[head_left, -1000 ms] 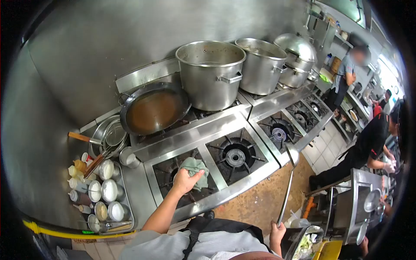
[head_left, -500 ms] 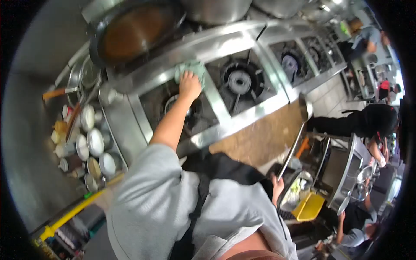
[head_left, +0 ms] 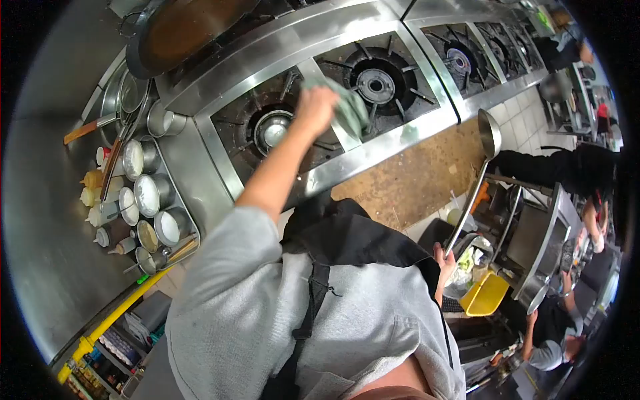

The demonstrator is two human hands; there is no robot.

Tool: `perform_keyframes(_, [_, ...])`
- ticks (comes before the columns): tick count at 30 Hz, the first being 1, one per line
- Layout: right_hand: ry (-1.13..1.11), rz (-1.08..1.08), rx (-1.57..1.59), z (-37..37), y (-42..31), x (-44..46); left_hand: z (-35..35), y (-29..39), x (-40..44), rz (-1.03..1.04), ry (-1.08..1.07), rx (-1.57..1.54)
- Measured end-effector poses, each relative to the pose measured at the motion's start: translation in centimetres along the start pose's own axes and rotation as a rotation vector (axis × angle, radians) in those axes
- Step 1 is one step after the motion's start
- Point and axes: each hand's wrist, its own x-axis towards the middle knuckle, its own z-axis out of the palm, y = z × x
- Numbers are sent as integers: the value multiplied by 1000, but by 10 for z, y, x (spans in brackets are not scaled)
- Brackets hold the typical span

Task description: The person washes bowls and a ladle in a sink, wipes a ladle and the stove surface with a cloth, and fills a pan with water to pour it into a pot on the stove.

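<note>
Bright light leaves glare along the stove's steel rim (head_left: 321, 177). Wide-angle distortion bends the edges into dark, rounded corners, while motion blur softens the left hand (head_left: 318, 108) and green cloth (head_left: 351, 112) at upper centre.

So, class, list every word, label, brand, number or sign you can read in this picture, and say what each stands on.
No text can be read anywhere.
Green cloth: blurred, no lettering visible.
Ladle: no lettering visible.
Squeeze bottles: no readable label.
Red-and-white cup: too small to tell whether it bears print.
Items on the lower shelf: too small and blurred to read.
</note>
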Motion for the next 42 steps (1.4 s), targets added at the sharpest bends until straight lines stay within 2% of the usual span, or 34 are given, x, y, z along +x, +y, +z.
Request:
perform_keyframes(1, [-10, 16, -85, -10, -1, -1, 6, -27, 11, -56, 84, 213])
perform_keyframes(3, [23, -27, -125, -24, 13, -2, -5, -50, 39, -169, 4, 295])
perform_keyframes(4, [33, -22, -129, -27, 14, -7, -6, -37, 40, -162, -1, 286])
perform_keyframes(6, [30, 74, -79, -30, 14, -15, 1, 8, 30, -288, -189, 167])
perform_keyframes(7, [71, 48, -251, -31, 14, -19, 16, 31, 11, -259, -133, 142])
perform_keyframes(9, [71, 87, 17, -47, 73, -10, 40, 77, -39, -61, -47, 19])
perform_keyframes(11, [7, 218, 73, -61, 108, 1, 45, 113, -77, 78, -51, -78])
perform_keyframes(12, [22, 207, 161, -59, 121, 4, 40, 120, -89, 94, -74, -110])
perform_keyframes(13, [-69, 263, 2, -62, 101, 5, 34, 124, -101, 110, -97, -141])
perform_keyframes(16, [-35, 224, -243, -38, 65, 7, 7, 104, -149, -72, -81, -102])
perform_keyframes(19, [-98, 179, -145, -36, 64, 21, -28, 70, -244, -301, -85, 65])
perform_keyframes(21, [-116, 135, -119, -35, 71, 25, -54, 58, -298, -498, 13, 208])
perform_keyframes(22, [-132, 152, -112, -38, 80, 28, -58, 52, -309, -494, 13, 216])
perform_keyframes(24, [-148, 158, -101, -47, 97, 27, -63, 53, -315, -695, 68, 346])
perform_keyframes(25, [-156, 162, -146, -57, 107, 26, -58, 59, -309, -685, 73, 343])
perform_keyframes(27, [-169, 201, -43, -76, 129, 18, -35, 72, -276, -614, 29, 289])
perform_keyframes(29, [-176, 174, -103, -106, 159, 9, -7, 94, -227, -395, 50, 204])
perform_keyframes(31, [-154, 47, -302, -127, 153, -19, 13, 125, -177, -360, 16, 154])
perform_keyframes(33, [-193, 166, -154, -145, 154, -40, 31, 153, -140, -343, 46, 78])
perform_keyframes(35, [-165, 164, -157, -158, 173, -51, 53, 175, -121, -416, -209, -154])
perform_keyframes(37, [-141, 172, -165, -167, 196, -55, 71, 210, -132, -542, -293, -548])
perform_keyframes(39, [-127, 179, -165, -172, 223, -54, 72, 232, -156, -541, -384, -794])
perform_keyframes(41, [-123, 196, -191, -176, 250, -52, 48, 235, -174, -391, -573, -752])
perform_keyframes(42, [-123, 202, -210, -177, 263, -49, 51, 224, -184, -334, -543, -757])
